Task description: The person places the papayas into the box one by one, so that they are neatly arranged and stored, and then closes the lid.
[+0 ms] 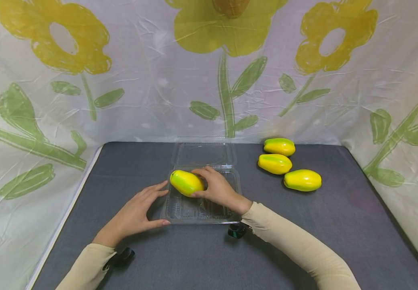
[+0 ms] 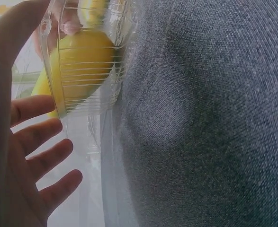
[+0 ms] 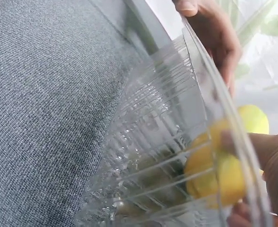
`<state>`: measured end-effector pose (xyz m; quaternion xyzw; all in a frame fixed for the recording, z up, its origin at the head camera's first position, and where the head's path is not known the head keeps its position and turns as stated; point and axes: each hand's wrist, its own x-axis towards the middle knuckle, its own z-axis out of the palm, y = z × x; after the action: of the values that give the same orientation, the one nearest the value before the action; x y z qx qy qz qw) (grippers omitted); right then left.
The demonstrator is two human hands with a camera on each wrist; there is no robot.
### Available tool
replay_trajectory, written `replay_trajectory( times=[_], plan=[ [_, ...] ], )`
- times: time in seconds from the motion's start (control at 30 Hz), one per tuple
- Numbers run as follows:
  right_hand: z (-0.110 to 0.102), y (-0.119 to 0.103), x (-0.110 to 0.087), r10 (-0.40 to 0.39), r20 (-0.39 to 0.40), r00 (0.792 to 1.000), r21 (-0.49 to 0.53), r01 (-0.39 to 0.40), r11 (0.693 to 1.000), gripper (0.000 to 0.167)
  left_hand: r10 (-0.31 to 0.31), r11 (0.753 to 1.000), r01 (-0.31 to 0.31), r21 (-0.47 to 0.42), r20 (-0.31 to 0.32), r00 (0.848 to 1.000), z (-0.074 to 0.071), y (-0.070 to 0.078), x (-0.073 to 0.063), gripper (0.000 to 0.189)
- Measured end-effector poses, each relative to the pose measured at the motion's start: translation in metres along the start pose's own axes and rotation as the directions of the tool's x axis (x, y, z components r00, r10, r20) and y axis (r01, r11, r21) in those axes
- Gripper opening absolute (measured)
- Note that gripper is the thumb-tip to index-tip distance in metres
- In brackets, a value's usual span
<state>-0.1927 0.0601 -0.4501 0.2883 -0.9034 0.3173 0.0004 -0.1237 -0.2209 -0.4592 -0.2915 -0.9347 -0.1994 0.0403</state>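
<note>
Free gap between plastic container (image 1: 201,220) and three fruits (image 1: 275,164), cloth (image 1: 151,100) behind

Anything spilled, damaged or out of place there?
Nothing stands out: the clear plastic hinged container lies open without visible damage, the right hand grips one yellow-green oval fruit, and no spill shows.

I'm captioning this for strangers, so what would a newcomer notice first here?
Probably the yellow-green fruit in the right hand, at the clear box in the middle. Next, three matching fruits toward the back right of the table, then big yellow flowers on the cloth behind.
</note>
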Motion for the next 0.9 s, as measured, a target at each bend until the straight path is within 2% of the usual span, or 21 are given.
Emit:
replay_trajectory(
  times=[0.23,0.5,0.9],
  plan=[
    [-0.005,0.001,-0.002,0.006,0.002,1.0,0.001,-0.006,1.0,0.073,0.005,1.0,-0.005,-0.003,-0.003,1.0,0.001,0.0,0.0,0.089],
    [-0.021,0.005,-0.014,0.037,0.002,0.999,0.018,-0.037,0.999,0.072,0.005,1.0,-0.005,0.011,-0.006,1.0,0.001,0.0,0.0,0.09],
    [-0.06,0.028,-0.04,0.058,-0.062,0.996,-0.013,-0.059,0.998,0.068,-0.009,1.0,0.009,-0.004,0.011,1.0,-0.001,0.001,-0.001,0.09]
  ],
)
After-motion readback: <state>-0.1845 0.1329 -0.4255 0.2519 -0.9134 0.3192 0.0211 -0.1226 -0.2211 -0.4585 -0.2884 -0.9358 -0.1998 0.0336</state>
